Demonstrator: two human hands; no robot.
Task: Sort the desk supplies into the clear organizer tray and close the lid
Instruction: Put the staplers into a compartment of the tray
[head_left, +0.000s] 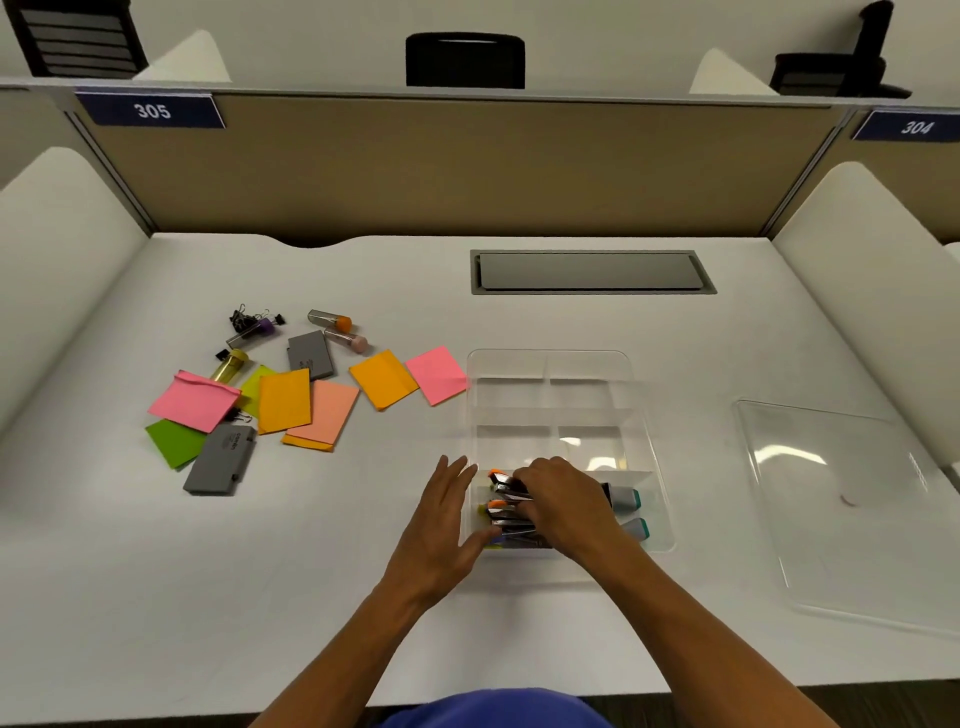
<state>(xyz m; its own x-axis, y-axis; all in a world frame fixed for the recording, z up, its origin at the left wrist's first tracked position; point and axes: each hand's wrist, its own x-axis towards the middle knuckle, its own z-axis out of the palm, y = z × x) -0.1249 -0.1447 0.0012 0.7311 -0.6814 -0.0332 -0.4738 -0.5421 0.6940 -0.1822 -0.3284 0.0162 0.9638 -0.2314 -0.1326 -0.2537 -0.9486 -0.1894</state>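
Observation:
The clear organizer tray (550, 358) sits at mid-desk, its lid (852, 499) lying flat to the right. Several highlighters (626, 501) lie in the tray's nearest compartment. My right hand (563, 501) rests on top of them, fingers curled over their barrels. My left hand (441, 525) is open, fingers spread, pressed against the tray's left wall. To the left lie coloured sticky-note pads (283, 400), two grey cases (218, 460), small capped tubes (332, 319) and black binder clips (249, 319).
A grey cable hatch (592, 271) is set into the desk behind the tray. Tan and white partitions close off the back and both sides. The desk's front edge runs just before my body.

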